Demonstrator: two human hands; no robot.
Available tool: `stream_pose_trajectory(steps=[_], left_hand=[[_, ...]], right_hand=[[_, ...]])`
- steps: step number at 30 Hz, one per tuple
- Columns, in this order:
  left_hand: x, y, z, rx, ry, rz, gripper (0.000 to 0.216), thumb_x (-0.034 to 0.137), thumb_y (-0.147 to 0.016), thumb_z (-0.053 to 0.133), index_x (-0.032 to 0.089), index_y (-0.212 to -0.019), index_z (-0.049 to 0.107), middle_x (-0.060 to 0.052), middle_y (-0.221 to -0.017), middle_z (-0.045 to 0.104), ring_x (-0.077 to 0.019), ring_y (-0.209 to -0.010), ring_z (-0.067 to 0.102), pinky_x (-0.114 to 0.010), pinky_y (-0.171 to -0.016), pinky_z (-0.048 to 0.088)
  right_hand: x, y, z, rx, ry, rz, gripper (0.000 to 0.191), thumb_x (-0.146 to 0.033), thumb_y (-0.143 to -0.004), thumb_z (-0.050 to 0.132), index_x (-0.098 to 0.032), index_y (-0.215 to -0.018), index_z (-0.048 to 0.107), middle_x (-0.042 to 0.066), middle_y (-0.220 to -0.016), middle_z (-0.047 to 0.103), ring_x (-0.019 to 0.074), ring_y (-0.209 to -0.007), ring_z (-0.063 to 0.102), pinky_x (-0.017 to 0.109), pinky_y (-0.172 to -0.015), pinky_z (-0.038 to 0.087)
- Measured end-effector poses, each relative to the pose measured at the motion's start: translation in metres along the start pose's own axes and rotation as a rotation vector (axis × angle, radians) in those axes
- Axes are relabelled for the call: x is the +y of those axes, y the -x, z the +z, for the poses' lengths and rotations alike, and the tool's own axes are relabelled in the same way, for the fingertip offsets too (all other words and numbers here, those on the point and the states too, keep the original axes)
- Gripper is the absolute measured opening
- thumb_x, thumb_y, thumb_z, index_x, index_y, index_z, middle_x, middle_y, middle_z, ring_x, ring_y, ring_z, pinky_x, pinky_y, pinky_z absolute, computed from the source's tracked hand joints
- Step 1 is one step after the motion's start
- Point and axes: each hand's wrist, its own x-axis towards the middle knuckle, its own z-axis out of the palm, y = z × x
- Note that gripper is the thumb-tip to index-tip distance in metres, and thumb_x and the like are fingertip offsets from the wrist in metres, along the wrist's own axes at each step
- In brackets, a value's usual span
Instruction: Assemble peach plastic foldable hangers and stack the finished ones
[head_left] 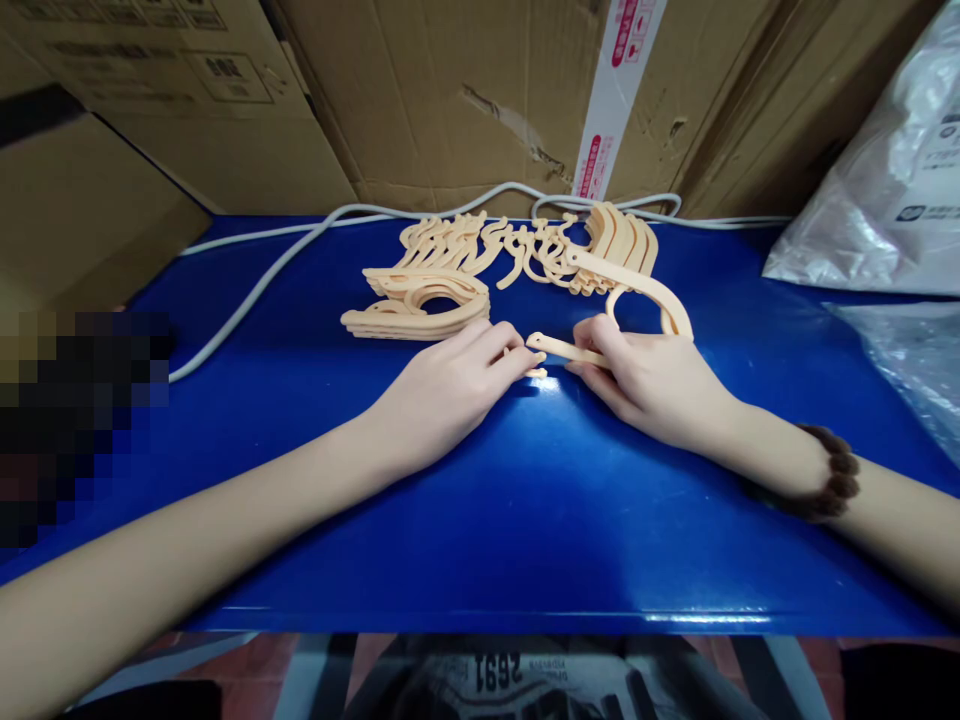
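My left hand (454,390) is closed in a pinch over the blue table, fingertips around a small beige plastic piece (537,373). Most of that piece is hidden by the fingers. My right hand (652,385) grips a beige plastic hanger arm (559,347), its holed end pointing toward my left fingertips. Just beyond the right hand lies a curved hanger arm (637,278). Behind the left hand is a stack of folded beige hangers (420,322). Farther back sit a row of S-shaped hanger hooks (450,243) and a bundle of nested hanger arms (626,240).
Cardboard boxes (450,100) wall off the table's back. A white cable (255,290) runs along the back and down the left. Plastic bags (877,190) lie at the right. A dark pixelated patch (67,430) covers the left edge.
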Motion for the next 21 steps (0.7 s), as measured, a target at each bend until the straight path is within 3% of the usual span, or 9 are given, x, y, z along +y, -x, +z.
stream_pose_trajectory(steps=[7, 11, 15, 21], left_hand=[[-0.001, 0.001, -0.001, 0.025, 0.025, 0.013, 0.024, 0.023, -0.103, 0.044, 0.013, -0.106, 0.065, -0.007, -0.099, 0.067, -0.0214, -0.088, 0.061, -0.032, -0.077, 0.051], [0.0, 0.001, -0.005, 0.105, 0.009, 0.077, 0.02, 0.019, -0.102, 0.046, 0.012, -0.109, 0.063, -0.007, -0.097, 0.069, -0.0211, -0.087, 0.062, -0.033, -0.081, 0.051], [0.005, 0.0, -0.011, 0.193, -0.055, 0.103, 0.019, 0.022, -0.102, 0.046, 0.012, -0.103, 0.062, -0.004, -0.085, 0.07, -0.0174, -0.075, 0.061, -0.028, -0.069, 0.048], [0.009, 0.0, -0.015, 0.104, -0.023, 0.023, 0.031, 0.028, -0.104, 0.035, 0.017, -0.085, 0.057, 0.0, -0.072, 0.066, -0.0125, -0.06, 0.061, -0.025, -0.054, 0.04]], right_hand=[[0.0, -0.001, -0.001, -0.007, -0.011, 0.007, 0.021, -0.033, -0.1, 0.038, -0.017, -0.104, 0.051, 0.005, -0.076, 0.069, 0.0164, -0.062, 0.062, 0.025, -0.055, 0.036], [0.001, -0.001, 0.0, 0.003, -0.017, -0.002, 0.022, -0.032, -0.1, 0.038, -0.015, -0.105, 0.052, 0.005, -0.075, 0.069, 0.0163, -0.061, 0.062, 0.025, -0.054, 0.036], [0.001, -0.001, -0.001, 0.002, -0.02, -0.005, 0.023, -0.031, -0.101, 0.037, -0.014, -0.106, 0.053, 0.006, -0.075, 0.069, 0.0164, -0.061, 0.062, 0.025, -0.054, 0.035], [0.0, -0.001, -0.002, -0.008, 0.004, -0.009, 0.022, -0.032, -0.1, 0.039, -0.015, -0.105, 0.052, 0.005, -0.076, 0.069, 0.017, -0.062, 0.062, 0.026, -0.055, 0.037]])
